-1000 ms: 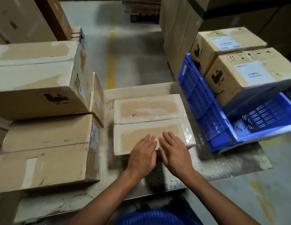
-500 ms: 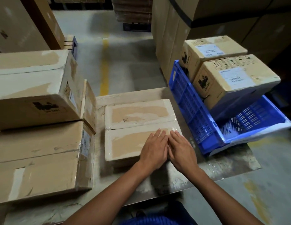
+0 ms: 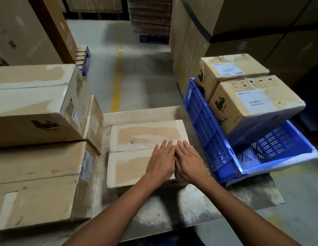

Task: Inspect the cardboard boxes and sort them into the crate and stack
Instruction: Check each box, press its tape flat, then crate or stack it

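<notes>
Atop box [image 3: 145,134] (right-edge) rest left hand [image 3: 161,164], right hand [image 3: 190,163].

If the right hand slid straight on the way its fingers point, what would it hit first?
Probably nothing solid. The right hand lies flat on the box, fingers pointing across its top; ahead lies only more box top, then the table.

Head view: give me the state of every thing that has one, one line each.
middle box, taped shut, flat on the table, both hands on its top.
left hand, open, fingers straight on the middle box.
right hand, open, beside the left, fingertips on the same box.
blue crate, holds two closed labelled boxes.
left stack, two closed boxes, one on the other.
</notes>
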The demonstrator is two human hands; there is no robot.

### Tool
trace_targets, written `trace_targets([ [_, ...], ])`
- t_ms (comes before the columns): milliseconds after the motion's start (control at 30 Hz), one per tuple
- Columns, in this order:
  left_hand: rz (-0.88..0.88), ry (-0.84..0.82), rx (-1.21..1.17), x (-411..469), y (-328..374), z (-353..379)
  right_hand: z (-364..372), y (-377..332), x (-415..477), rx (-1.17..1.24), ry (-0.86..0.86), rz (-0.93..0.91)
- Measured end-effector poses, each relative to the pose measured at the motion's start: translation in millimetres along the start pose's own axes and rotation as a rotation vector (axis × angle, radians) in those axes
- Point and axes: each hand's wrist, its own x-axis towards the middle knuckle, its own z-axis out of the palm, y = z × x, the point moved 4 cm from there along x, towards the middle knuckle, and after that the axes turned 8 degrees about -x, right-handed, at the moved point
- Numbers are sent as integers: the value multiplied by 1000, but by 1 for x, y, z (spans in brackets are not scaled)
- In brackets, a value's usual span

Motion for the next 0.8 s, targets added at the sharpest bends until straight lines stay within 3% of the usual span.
trace_targets([
  [133,-9,4,7,3,1,-2,3,1,4,-37,-43,19],
  [300,-12,132,7,20,-2,-12,-31,3,31,-65,103,48],
  [500,-156,59,98,47,-29,-13,-16,8,59,-25,-58,-27],
  [700,-115,47,75,49,-39,-24,1,15,57,102,58,-15],
  [800,-215,116,100,37,-56,-29,-2,12,52,146,108,4],
])
